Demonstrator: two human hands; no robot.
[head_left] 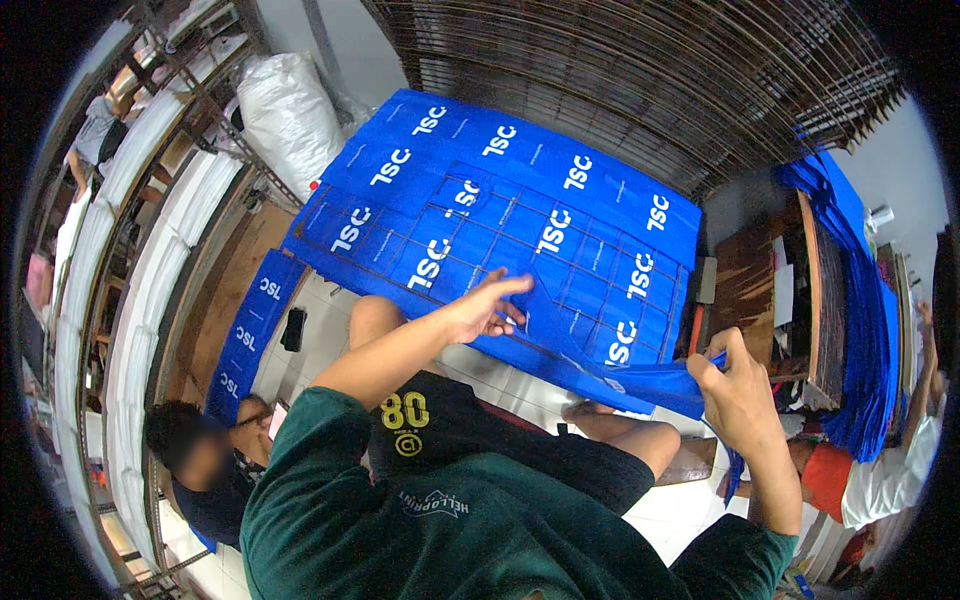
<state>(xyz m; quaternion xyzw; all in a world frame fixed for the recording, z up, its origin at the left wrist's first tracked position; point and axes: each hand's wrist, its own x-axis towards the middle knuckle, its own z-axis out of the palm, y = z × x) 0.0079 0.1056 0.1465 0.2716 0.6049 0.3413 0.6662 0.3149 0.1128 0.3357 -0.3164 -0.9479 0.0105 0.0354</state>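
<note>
Blue fabric sheets [380, 250] with repeated white lettering cover a low, table-like surface in front of me, and a thin wire grid [590, 265] lies over their middle. My left hand [490, 307] is above the near part of the grid, fingers apart, with nothing plainly held. At the near right corner my right hand [737, 385] is closed in a pinch on the edge of a blue fabric piece [655, 388]. That piece stretches leftward from the fingers along the near edge, partly raised. Its far end near my left hand is hard to make out.
A large stack of wire racks [620, 100] fills the far side. Long blue strips [850, 330] hang over a wooden frame [822, 300] at the right. Shelves with white stacks [150, 270] line the left, near a seated person [205, 475]. A white sack [290, 120] stands behind.
</note>
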